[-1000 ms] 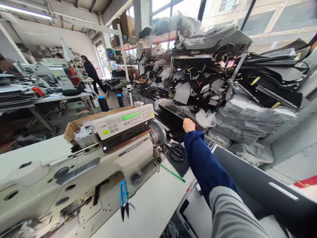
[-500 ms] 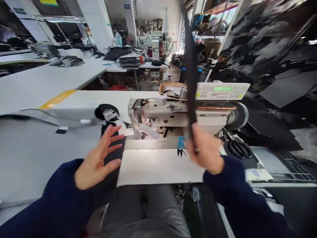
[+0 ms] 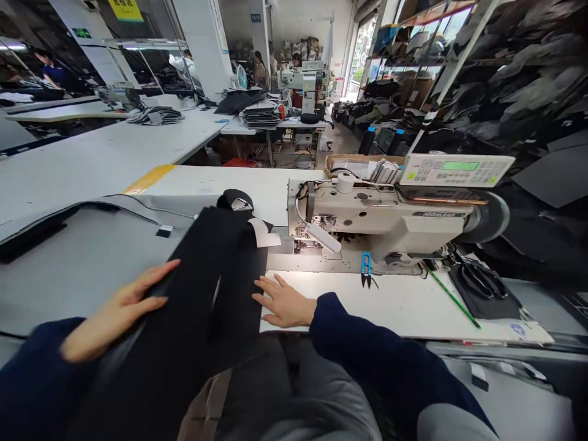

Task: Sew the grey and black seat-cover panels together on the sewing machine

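A large black sheet (image 3: 197, 294) slants across the left part of the table and hangs over its front edge. My left hand (image 3: 126, 306) is at the sheet's left edge, thumb and fingers apart; whether it grips the edge is hard to tell. My right hand (image 3: 285, 301) lies on the white tabletop with fingers spread, fingertips at the sheet's right edge. Beyond the sheet are a black roll (image 3: 227, 199) and a white curled strip (image 3: 264, 234). A sewing machine (image 3: 367, 208) stands to the right, its lamp lit near the needle.
Blue thread snips (image 3: 366, 269) lie before the machine. Black scissors (image 3: 482, 278) and a green pencil (image 3: 452, 297) are farther right. A control panel (image 3: 459, 168) sits above the machine. People are visible in the background.
The dark piece raised in my right hand is no longer there; that hand has come down to the table. A black sheet now spans the left side, with my left hand at it. The view has shifted left.
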Action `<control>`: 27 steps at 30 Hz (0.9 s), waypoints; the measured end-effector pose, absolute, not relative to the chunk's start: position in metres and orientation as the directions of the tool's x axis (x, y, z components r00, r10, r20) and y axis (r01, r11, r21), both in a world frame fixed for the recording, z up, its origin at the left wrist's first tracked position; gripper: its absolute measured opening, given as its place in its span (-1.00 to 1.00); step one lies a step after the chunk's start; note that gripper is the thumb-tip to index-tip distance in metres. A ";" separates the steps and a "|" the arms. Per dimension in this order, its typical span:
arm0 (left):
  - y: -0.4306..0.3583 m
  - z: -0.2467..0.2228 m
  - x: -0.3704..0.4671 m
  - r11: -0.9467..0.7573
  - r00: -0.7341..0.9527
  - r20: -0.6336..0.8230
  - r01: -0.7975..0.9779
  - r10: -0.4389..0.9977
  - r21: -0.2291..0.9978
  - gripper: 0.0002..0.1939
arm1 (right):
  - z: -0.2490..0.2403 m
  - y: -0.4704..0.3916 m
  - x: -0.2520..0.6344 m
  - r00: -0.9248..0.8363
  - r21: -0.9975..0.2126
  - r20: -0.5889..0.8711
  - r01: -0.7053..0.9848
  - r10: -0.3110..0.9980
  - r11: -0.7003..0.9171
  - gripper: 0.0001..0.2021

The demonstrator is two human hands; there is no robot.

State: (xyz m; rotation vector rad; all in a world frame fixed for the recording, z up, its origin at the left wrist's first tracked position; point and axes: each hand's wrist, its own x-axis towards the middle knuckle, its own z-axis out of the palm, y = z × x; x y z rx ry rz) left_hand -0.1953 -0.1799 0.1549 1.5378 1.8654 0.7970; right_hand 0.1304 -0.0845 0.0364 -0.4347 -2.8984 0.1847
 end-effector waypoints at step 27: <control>-0.062 0.162 -0.143 -0.318 0.354 0.041 0.775 0.934 0.546 -0.51 | 0.039 -0.083 0.069 -0.691 -0.211 0.202 0.662 0.694 0.720 -0.58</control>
